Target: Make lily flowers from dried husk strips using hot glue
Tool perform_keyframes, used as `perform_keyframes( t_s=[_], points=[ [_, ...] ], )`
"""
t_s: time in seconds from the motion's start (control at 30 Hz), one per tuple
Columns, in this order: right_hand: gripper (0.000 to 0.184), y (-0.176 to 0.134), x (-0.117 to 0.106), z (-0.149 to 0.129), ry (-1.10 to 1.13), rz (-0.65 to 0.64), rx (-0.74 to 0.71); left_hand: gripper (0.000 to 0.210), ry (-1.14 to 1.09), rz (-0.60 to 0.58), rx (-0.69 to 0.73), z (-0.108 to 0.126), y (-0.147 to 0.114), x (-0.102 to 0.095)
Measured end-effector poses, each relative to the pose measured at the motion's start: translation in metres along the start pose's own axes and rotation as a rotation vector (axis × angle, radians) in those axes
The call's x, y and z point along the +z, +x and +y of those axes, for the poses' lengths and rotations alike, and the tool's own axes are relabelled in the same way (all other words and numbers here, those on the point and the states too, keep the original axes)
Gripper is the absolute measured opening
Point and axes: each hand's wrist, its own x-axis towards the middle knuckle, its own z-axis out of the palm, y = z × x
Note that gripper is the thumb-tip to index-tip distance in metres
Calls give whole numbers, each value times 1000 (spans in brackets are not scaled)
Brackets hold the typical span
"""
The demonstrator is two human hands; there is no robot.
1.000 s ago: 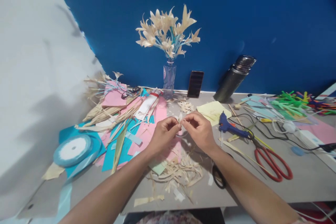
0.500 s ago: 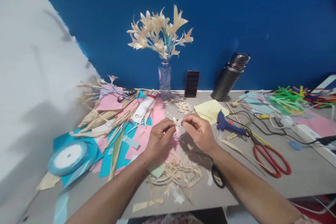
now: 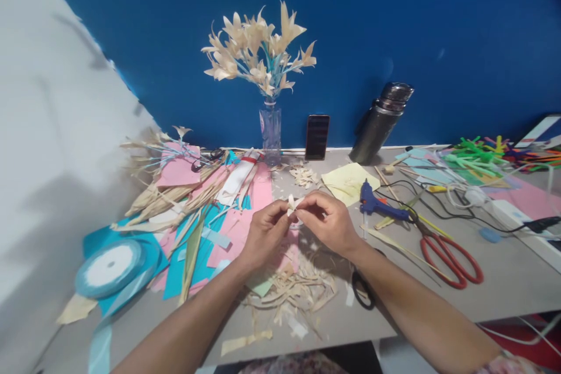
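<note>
Over the middle of the desk, my left hand [image 3: 270, 228] pinches a small cream flower [image 3: 291, 203] made of dried husk, its petals pointing up. My right hand [image 3: 328, 221] meets it from the other side, thumb and forefinger closed on the flower's lower part. The fingertips hide the flower's base. Beneath my wrists lies a heap of pale husk strips [image 3: 298, 289]. Behind my hands stands a clear bottle [image 3: 270, 134] with a bunch of finished husk flowers [image 3: 258, 49] on light blue stems.
Left are a roll of light blue ribbon [image 3: 111, 266], coloured paper and dried husks [image 3: 153, 201]. Right lie a blue glue gun [image 3: 381, 205], red-handled scissors [image 3: 451, 258] and a power strip [image 3: 521, 231] with cables. A phone [image 3: 317, 137] and a dark flask [image 3: 381, 123] lean against the wall.
My right hand has come closer to my left, its fingertips now against the flower. The view has shifted slightly.
</note>
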Motion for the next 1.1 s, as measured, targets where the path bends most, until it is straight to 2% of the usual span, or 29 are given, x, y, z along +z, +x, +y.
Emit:
perform_keyframes(
  t_s=[0.33,0.53,0.8,1.1],
  points=[
    [11,-1,-1,-2,4,-21,-35,18,43,22,9,-3,-4,2],
    [13,-1,1,0,-23,6,-112,16,123,3,72,-11,-4,2],
    [15,-7,6,6,-9,27,-114,14,146,32,86,-6,-2,3],
    [12,-7,8,6,-17,38,-99,18,253,45,225,-9,-1,2]
  ],
)
